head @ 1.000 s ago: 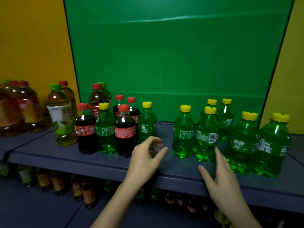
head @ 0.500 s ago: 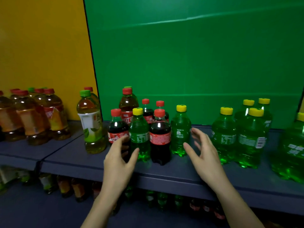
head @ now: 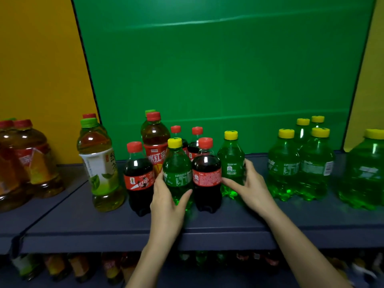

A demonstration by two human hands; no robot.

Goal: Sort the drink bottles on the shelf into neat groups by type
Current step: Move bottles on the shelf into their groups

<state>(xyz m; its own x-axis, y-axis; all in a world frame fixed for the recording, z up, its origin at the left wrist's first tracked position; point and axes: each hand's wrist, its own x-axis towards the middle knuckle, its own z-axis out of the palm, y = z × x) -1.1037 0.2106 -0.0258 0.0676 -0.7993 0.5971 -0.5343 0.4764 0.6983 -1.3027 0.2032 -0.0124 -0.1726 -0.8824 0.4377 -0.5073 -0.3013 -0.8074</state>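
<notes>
Between the two hands stands one cola bottle point(head: 206, 175), red cap, on the dark shelf point(head: 228, 217). Left hand point(head: 166, 202): half open, curled round the lower body of a green soda bottle point(head: 177, 173) with a yellow cap; thumb on its right side, fingers on its left, contact visible. Just left of this hand stands a second cola bottle point(head: 138, 179); behind it, a tall red-tea bottle point(head: 154, 146). Further left, a green-tea bottle point(head: 99, 163) with white label.

Right hand point(head: 249, 188): half open, wrapped round another green soda bottle point(head: 231, 165); fingers behind and to its right, thumb reaching across the front toward the cola label. Whether the grip is firm cannot be told. Well to the right of this hand, a cluster of green soda bottles point(head: 301, 163), all upright.

Versus half a second ago: both hands were then short of the bottles, fingers spread, touching nothing. Now each has closed onto a green bottle. Bottles themselves appear unmoved in their order. The view sits closer and slightly further left.
</notes>
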